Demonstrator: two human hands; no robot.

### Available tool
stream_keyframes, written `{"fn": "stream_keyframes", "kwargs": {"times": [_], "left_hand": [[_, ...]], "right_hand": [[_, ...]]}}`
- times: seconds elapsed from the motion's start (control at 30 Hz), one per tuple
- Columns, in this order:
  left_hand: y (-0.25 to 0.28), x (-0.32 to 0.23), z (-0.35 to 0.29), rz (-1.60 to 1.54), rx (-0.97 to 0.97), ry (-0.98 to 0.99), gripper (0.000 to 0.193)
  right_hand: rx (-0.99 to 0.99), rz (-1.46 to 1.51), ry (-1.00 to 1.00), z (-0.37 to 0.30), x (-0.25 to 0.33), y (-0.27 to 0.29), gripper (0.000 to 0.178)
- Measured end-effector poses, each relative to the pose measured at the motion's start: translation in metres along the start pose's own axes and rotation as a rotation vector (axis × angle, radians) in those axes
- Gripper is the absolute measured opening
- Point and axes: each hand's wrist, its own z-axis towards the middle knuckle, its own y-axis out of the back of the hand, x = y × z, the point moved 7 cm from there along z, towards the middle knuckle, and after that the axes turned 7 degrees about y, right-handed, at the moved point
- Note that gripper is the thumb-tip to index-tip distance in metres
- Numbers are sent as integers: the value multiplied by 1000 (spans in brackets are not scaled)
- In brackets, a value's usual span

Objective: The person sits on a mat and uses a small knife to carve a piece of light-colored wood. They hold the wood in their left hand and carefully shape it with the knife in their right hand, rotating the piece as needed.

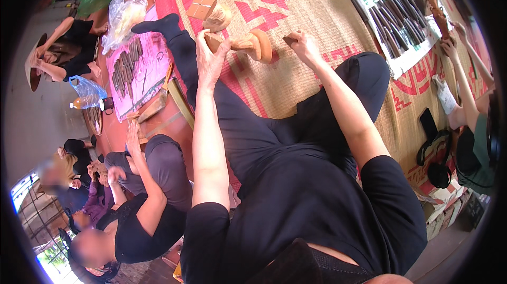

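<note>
My left hand [212, 59] is closed around one end of a pale carved wooden piece [259, 46] with rounded, layered shapes, held above the woven mat. Just right of it, apart from the wood, my right hand [305, 49] pinches a small dark flat piece [289, 40]; its exact kind is too small to tell. Beyond my left hand a second pale wooden carving [218, 17] rests on the mat, beside a squared wooden block [202, 6] marked with crossing light lines. My legs in dark trousers are spread on either side of the work.
Many slim dark tools [393, 17] lie in rows on a white sheet at the far right. More tools [125, 75] lie on a pink sheet [148, 86] at left. Co-workers sit on both sides; one hand at right holds a brown carving [438, 17]. A black phone [428, 124] lies nearby.
</note>
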Motion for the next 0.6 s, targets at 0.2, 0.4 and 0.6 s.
{"fn": "stream_keyframes", "kwargs": {"times": [0.2,0.4,0.6], "left_hand": [[-17,-39,7,284,-144,-203,84],[-29,-51,14,230,-163,-279,82],[-16,-31,14,182,-159,-228,62]], "right_hand": [[-43,-95,34,4,-16,-2,19],[-103,-135,53,2,-2,4,19],[-408,-34,465,-15,124,17,16]]}}
